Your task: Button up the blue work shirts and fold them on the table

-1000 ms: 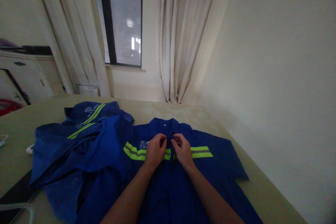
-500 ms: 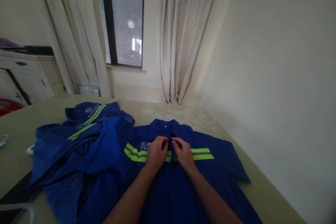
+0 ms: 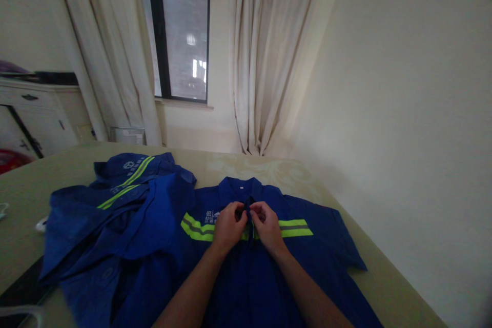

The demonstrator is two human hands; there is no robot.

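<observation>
A blue work shirt [image 3: 323, 256] lies spread front side up, its collar pointing away from me. A yellow-green reflective band [image 3: 295, 227] crosses its chest, and white print shows on the left of the chest. My left hand [image 3: 229, 226] pinches one front edge of the shirt just below the collar. Close beside it, my right hand [image 3: 266, 223] pinches the facing edge. The fingertips nearly meet at the front opening; any button between them is too small to make out.
More blue work clothes [image 3: 154, 225] with reflective strips lie heaped on the left of the table [image 3: 269, 164]. A dark flat object [image 3: 23, 287] and a white cord [image 3: 23, 310] are at the lower left. A wall [image 3: 423, 138] borders the right side.
The fingertips of both hands have drawn slightly closer together at the shirt's front opening. The shirt and the heap stay in place; the view has shifted a little.
</observation>
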